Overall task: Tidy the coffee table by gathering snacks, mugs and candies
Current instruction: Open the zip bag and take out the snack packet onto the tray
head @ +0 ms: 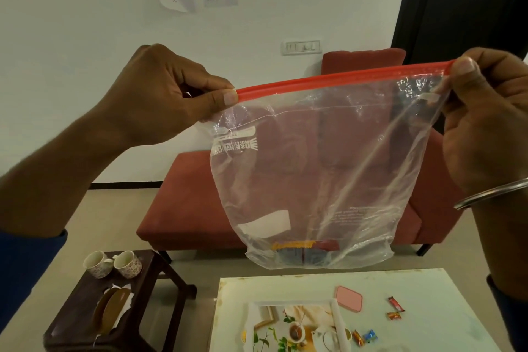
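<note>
While both hands hold it up above the table, the bag [311, 168] hangs limp and see-through, a thin film that will crumple, cling and slide between fingers. It looks nearly weightless, with only a snack pack [307, 251] or two sagging in its bottom.

At far left, on the dark stool [143, 311], two mugs [113, 263] stand side by side, touching or nearly so. They look like ceramic: stiff, breakable, best taken by the handle or round the body, one at a time. Just in front of them a brown thing lies on white paper [114, 307]; I cannot tell what it is.

Next, the left hand [160, 94] is closed in a pinch, thumb over forefinger, on the left end of the red zip strip [337, 78]. That strip is the one firm part of the bag and the right place to grip, since the film below would slip or stretch. It runs taut and looks pressed together along its length, though I cannot be sure it is sealed.

Under the bag, the white table [445, 320] carries a tray [288, 323] with a printed picture, a pink lid [349, 298] just beside it, and small wrapped candies [395, 308] scattered well apart to the right. These are light, and their glossy wrappers are likely slippery; a fingertip pinch should serve.

At right, the right hand [485, 123], a bangle [488, 194] on its wrist, pinches the strip's other end between thumb and fingers.
</note>
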